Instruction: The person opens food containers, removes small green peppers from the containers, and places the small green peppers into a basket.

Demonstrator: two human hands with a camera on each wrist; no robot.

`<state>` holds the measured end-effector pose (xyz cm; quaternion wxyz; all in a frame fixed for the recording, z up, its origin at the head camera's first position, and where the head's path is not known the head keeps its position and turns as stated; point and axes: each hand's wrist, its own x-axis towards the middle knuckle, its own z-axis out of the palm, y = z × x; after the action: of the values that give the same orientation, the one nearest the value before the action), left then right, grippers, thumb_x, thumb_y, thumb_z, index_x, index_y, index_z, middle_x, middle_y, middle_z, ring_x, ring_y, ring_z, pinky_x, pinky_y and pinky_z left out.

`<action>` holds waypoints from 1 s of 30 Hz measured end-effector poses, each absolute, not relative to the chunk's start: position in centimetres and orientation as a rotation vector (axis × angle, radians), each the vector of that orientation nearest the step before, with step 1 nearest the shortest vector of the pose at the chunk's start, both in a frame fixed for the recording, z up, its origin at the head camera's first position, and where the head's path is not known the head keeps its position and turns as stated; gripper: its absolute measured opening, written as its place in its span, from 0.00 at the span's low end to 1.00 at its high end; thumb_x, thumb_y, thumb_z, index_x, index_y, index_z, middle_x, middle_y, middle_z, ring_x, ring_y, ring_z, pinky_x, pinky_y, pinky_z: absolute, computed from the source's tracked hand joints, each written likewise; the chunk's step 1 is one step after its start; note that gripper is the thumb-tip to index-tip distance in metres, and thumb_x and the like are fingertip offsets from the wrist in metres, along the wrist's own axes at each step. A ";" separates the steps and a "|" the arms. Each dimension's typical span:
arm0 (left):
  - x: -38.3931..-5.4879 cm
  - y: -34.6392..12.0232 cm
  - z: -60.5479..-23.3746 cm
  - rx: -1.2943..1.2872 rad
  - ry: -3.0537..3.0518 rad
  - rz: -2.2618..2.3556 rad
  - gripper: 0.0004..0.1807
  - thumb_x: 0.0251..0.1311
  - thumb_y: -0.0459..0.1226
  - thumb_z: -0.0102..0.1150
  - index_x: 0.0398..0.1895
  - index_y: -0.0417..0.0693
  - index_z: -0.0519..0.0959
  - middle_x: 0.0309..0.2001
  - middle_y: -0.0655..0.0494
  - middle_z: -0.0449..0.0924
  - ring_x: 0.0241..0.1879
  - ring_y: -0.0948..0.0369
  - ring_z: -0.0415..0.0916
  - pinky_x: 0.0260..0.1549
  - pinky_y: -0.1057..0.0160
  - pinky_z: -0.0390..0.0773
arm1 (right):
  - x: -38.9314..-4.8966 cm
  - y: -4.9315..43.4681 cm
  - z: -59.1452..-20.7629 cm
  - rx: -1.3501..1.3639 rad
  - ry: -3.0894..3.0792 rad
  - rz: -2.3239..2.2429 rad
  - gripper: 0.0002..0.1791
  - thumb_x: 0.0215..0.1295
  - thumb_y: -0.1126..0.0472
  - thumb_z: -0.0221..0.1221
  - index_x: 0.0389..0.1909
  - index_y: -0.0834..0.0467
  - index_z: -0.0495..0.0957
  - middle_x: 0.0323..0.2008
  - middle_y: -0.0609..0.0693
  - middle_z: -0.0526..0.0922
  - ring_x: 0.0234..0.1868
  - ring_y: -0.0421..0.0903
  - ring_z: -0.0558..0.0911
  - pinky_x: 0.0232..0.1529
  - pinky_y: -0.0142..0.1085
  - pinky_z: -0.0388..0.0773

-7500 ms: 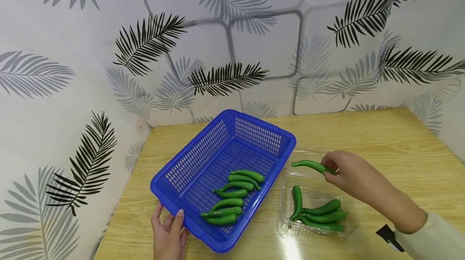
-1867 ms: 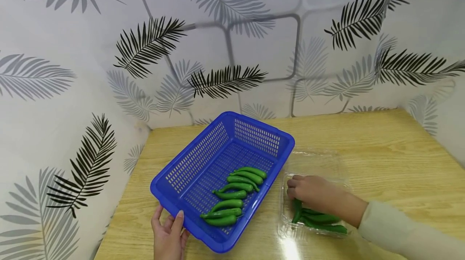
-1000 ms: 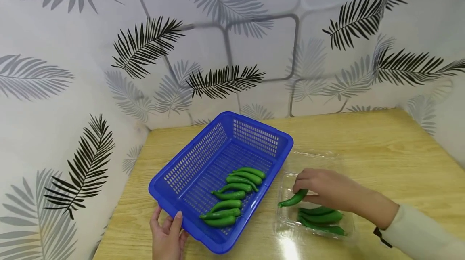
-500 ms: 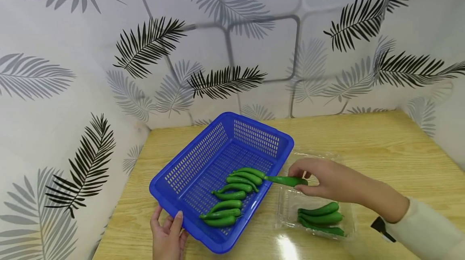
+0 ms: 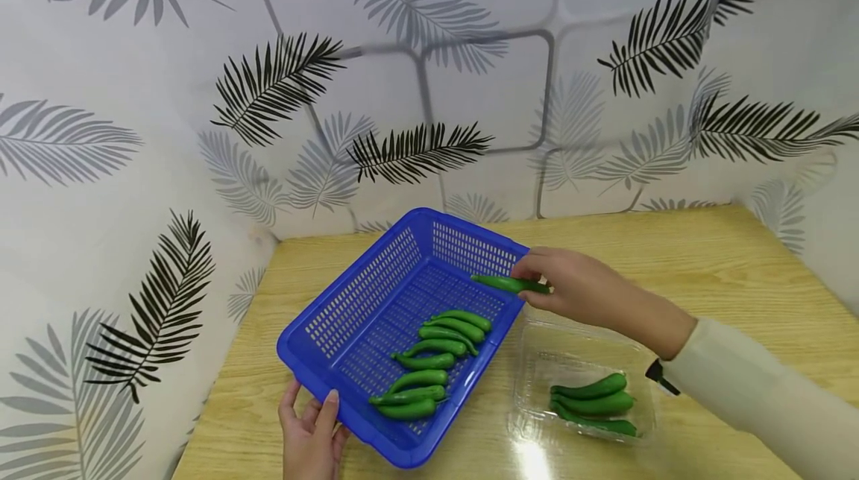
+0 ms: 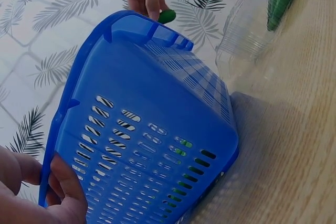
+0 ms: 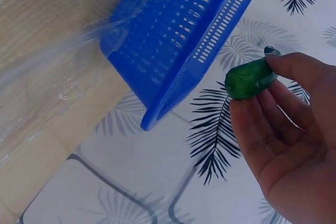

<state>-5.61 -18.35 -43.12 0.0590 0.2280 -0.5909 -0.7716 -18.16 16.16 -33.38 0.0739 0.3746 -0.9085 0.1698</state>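
My left hand [image 5: 312, 431] grips the near-left rim of a blue slotted plastic basket [image 5: 392, 264], thumb over the edge; in the left wrist view its fingers [image 6: 65, 182] curl round that rim. Several green chili peppers [image 5: 423, 377] lie in a row along the basket's right side. Above the basket's far right corner, my right hand [image 5: 577, 290] pinches one green chili pepper [image 5: 503, 283] by its right end. The right wrist view shows that pepper [image 7: 249, 80] between thumb and fingers. Several more peppers [image 5: 593, 402] lie in a clear plastic box [image 5: 564, 342] right of the basket.
Both containers stand on a wood-grain table [image 5: 725, 271]. A pale wall covering with leaf prints [image 5: 423, 152] rises behind the table and along its left side. The box's clear lid lies partly behind the right forearm.
One more pepper lies in the basket than at first. The right hand has since lifted another pepper from the box and carried it left and back over the basket. The left hand stays put.
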 end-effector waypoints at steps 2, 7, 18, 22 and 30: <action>-5.6 -18.3 -43.1 0.678 -1.774 -2.346 0.38 0.66 0.37 0.51 0.68 0.59 0.38 0.45 0.53 0.72 0.36 0.64 0.76 0.33 0.65 0.78 | -18.8 15.4 -33.4 1.125 -2.743 0.510 0.10 0.58 0.58 0.64 0.40 0.54 0.79 0.34 0.42 0.76 0.34 0.37 0.75 0.34 0.34 0.76; -5.6 -18.3 -43.2 0.648 -1.766 -2.355 0.38 0.66 0.36 0.52 0.68 0.58 0.39 0.43 0.54 0.72 0.34 0.65 0.75 0.32 0.66 0.78 | -20.0 13.9 -33.4 1.149 -2.752 0.542 0.10 0.58 0.59 0.64 0.40 0.55 0.80 0.33 0.43 0.76 0.33 0.39 0.74 0.33 0.34 0.74; -5.6 -18.4 -43.2 0.666 -1.792 -2.338 0.38 0.67 0.37 0.51 0.69 0.57 0.37 0.43 0.55 0.72 0.35 0.65 0.75 0.32 0.65 0.78 | -22.4 11.6 -34.7 1.154 -2.822 0.537 0.09 0.58 0.60 0.63 0.39 0.58 0.80 0.32 0.45 0.77 0.31 0.41 0.73 0.32 0.35 0.73; -5.6 -18.4 -43.2 0.679 -1.807 -2.329 0.39 0.67 0.37 0.51 0.69 0.57 0.36 0.44 0.55 0.72 0.35 0.65 0.76 0.32 0.65 0.78 | -23.2 10.7 -35.7 1.096 -2.914 0.472 0.09 0.57 0.59 0.63 0.39 0.56 0.81 0.31 0.44 0.78 0.31 0.40 0.74 0.32 0.36 0.74; -5.6 -18.4 -43.2 0.678 -1.808 -2.329 0.39 0.66 0.38 0.52 0.69 0.57 0.37 0.45 0.53 0.72 0.35 0.64 0.76 0.32 0.65 0.78 | -24.0 9.4 -38.2 1.023 -3.019 0.382 0.03 0.56 0.58 0.63 0.29 0.53 0.81 0.24 0.42 0.76 0.27 0.40 0.73 0.25 0.36 0.72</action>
<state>-5.62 -18.44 -43.21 0.0580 0.2237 -0.5966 -0.7685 -24.00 9.42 -38.16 -0.0345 0.3184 -0.9399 0.1189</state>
